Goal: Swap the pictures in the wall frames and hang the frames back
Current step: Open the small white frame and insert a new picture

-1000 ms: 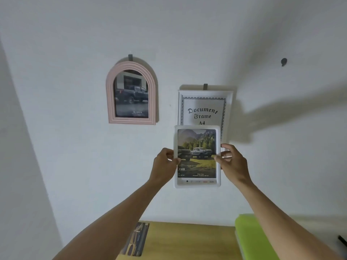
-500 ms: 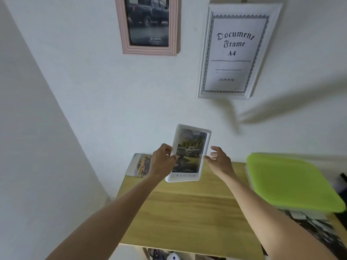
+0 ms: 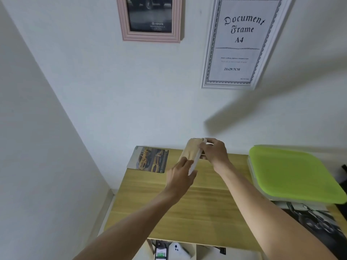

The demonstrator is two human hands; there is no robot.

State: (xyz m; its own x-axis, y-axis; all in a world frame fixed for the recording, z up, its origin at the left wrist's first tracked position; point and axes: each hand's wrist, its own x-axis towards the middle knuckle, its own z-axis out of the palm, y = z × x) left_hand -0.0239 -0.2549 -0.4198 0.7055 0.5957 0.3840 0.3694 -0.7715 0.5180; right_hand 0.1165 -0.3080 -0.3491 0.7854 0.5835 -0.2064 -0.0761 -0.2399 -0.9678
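Note:
Over the wooden table I hold a small white picture frame turned so that its tan backing faces me. My left hand grips its lower end and my right hand grips its upper right edge. Its picture side is hidden. On the wall above hang a pink frame with a dark truck picture and a white A4 document frame. A loose picture of yellow cars lies at the table's back left corner.
A lime-green lid on a clear box takes up the table's right side. A dark motorcycle print lies in front of it. Under the table edge are a phone and a white object. A white wall closes the left side.
The small frame came down from in front of the document frame to just above the table and was flipped, so its back now faces me. My view tilted down.

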